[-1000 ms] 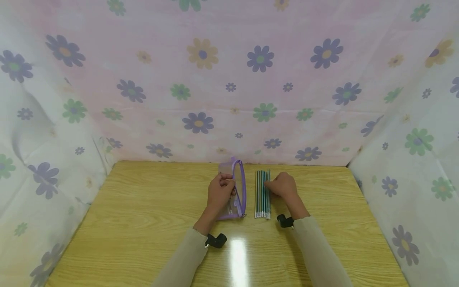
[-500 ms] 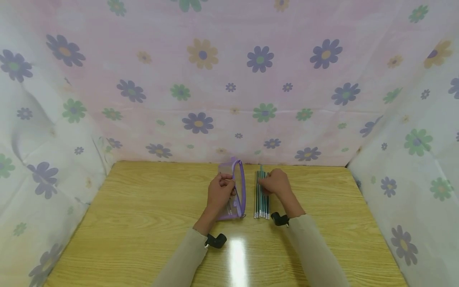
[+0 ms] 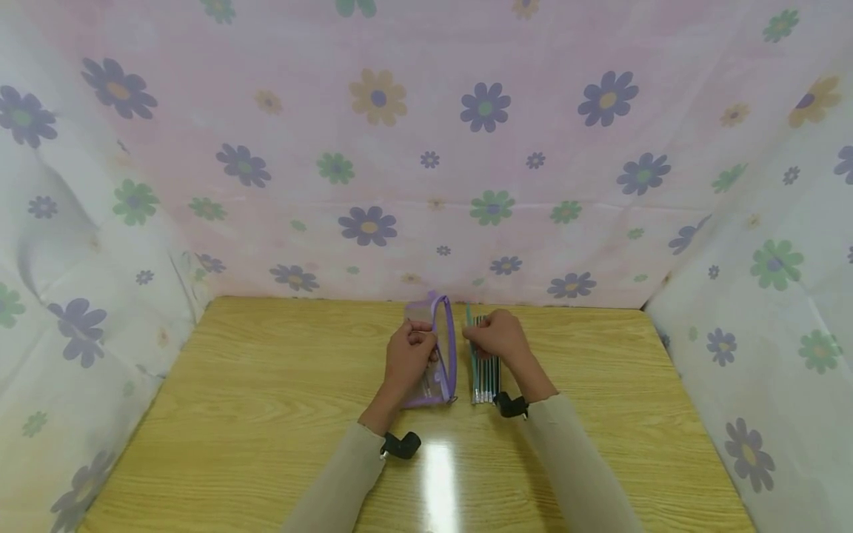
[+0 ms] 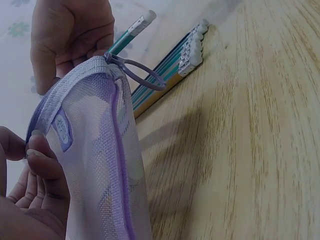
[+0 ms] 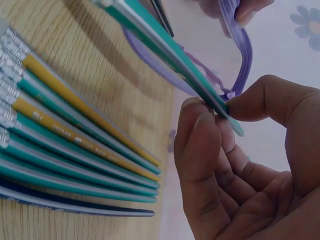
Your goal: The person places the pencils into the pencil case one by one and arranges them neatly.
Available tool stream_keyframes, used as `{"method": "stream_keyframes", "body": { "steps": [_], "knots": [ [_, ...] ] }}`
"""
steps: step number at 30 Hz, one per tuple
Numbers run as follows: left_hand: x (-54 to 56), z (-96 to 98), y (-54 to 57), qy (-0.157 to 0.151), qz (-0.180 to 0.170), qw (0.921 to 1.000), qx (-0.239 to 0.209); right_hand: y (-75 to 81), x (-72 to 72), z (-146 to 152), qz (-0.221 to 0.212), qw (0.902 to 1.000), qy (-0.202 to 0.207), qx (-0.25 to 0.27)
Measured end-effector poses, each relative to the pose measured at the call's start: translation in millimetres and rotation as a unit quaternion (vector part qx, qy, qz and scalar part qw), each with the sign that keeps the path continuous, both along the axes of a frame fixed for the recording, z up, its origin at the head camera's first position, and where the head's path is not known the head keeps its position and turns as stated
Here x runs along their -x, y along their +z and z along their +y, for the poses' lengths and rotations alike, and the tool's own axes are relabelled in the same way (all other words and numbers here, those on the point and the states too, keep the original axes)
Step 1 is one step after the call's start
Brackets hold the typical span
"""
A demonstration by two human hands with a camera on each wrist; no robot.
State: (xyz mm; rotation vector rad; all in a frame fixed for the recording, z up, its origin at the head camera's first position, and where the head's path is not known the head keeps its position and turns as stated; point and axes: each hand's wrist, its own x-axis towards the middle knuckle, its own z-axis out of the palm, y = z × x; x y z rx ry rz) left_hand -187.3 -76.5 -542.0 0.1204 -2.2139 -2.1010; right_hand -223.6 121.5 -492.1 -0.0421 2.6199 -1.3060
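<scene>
My left hand [image 3: 408, 359] pinches the edge of a see-through mesh pencil case [image 4: 90, 150] with purple zip trim, whose mouth gapes toward the right. Between thumb and fingertips, my right hand [image 3: 504, 340] holds a green pencil [image 5: 175, 57] with a silver stripe, raised above the table. In the left wrist view its white eraser end shows just past the zip pull ring [image 4: 135, 72]. Beside the case lies a row of pencils [image 5: 75, 125], green, yellow and dark blue, erasers toward me. The right hand partly covers that row in the head view.
A wood-grain table [image 3: 280, 385] carries everything. Flower-print cloth [image 3: 426, 185] hangs at the back and both sides, close behind the case. Each wrist wears a black camera [image 3: 402, 446].
From the right side of the pencil row, my right hand has moved left toward the pencil case, lifting a green pencil. The left hand stays on the case.
</scene>
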Motion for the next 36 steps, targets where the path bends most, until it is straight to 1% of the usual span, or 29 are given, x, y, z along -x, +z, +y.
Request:
{"method": "stream_keyframes", "body": {
  "steps": [7,15,18,26,32,36],
  "knots": [
    [1.4,0.6,-1.4,-0.005,0.007,1.0,-0.002,-0.3,2.1,-7,-0.007,0.9994,0.014,0.03],
    [2.2,2.0,1.8,-0.016,0.01,0.9998,-0.008,1.5,5.4,-16,-0.036,0.9964,0.031,0.07],
    [2.5,3.0,2.6,-0.019,0.008,0.9997,-0.009,-1.0,7.9,-18,-0.045,0.9952,0.03,0.082],
    [0.8,2.8,2.4,-0.022,0.004,0.9997,-0.01,-8.9,12.9,-26,-0.05,0.9943,0.024,0.091],
    [1.3,1.4,-0.4,-0.024,0.011,0.9996,-0.006,-8.9,15.6,-29,-0.046,0.9943,0.017,0.094],
    [1.3,0.9,-0.6,-0.024,0.006,0.9997,-0.002,-7.2,15.5,-32,-0.047,0.9943,0.015,0.095]
  ]
}}
